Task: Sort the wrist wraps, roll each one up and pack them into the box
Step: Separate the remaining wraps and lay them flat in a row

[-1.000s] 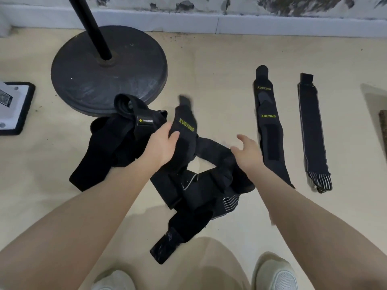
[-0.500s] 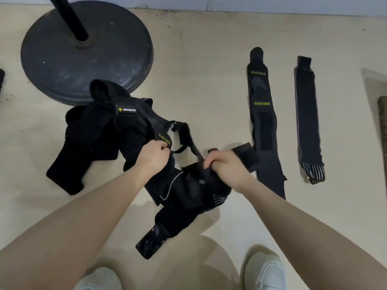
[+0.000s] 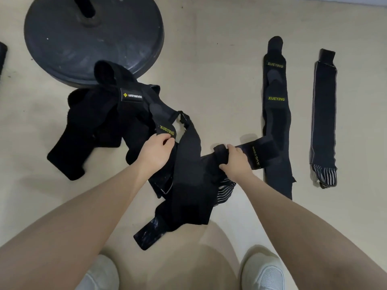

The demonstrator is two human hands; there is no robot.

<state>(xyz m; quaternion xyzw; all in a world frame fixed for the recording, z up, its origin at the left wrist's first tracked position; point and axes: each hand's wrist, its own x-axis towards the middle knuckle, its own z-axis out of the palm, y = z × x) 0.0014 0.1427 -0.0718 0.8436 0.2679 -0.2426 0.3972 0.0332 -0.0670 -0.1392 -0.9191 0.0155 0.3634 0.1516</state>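
Two wraps already lie flat on the floor to our right: a XUEYING wrap (image 3: pixel 276 114) and a striped-end wrap (image 3: pixel 323 120). Pulling hard could drag the whole tangled pile (image 3: pixel 117 122) along, since the straps interlock. Our left hand (image 3: pixel 156 151) pinches a XUEYING tab, our right hand (image 3: pixel 234 160) clamps another wrap's (image 3: pixel 259 152) end, hands apart. No box is in view.
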